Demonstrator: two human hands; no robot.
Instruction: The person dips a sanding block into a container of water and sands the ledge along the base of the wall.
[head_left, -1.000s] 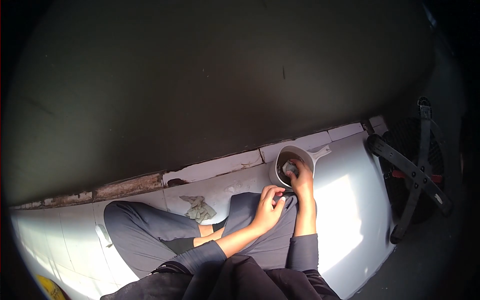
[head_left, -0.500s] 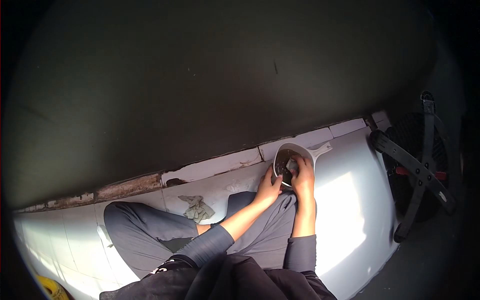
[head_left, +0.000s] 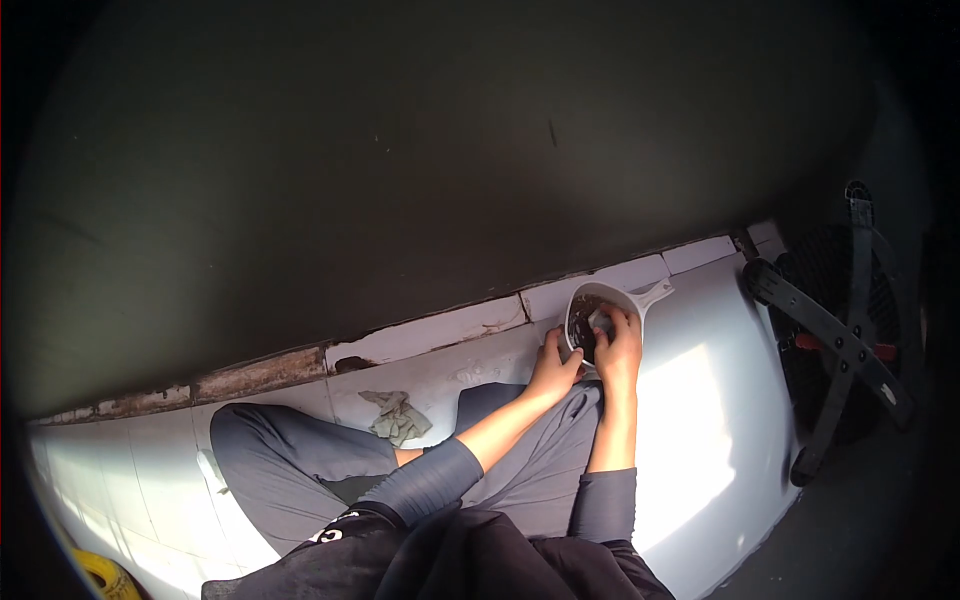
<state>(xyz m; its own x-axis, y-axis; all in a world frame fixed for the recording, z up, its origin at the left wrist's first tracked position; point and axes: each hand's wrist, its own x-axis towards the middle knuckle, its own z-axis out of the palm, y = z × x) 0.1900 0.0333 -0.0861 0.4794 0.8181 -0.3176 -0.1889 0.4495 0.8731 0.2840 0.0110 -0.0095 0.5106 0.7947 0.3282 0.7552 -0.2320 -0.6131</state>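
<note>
A white long-handled dipper (head_left: pixel 629 296) is tilted over my lap, its mouth toward me and its handle pointing up to the right. Dark matter with pale specks shows on its inside. My left hand (head_left: pixel 553 372) grips the near left rim, thumb over the edge. Reaching into the mouth, my right hand (head_left: pixel 621 350) has its fingers curled round a small whitish piece (head_left: pixel 598 321); whether that is cloth or sponge I cannot tell. A crumpled grey-green rag (head_left: pixel 397 417) lies on the tiles left of the dipper.
I sit cross-legged on a white tiled floor (head_left: pixel 690 470). A chipped tile edge (head_left: pixel 440 333) runs in front of me, with a dark grey surface beyond. Black straps with a red part (head_left: pixel 845 345) lie at the right. Something yellow (head_left: pixel 105 573) shows at the lower left.
Both hands and the dipper have shifted slightly to the right, and the dipper is turned a little. My right fingers have moved inside it, still round the whitish piece.
</note>
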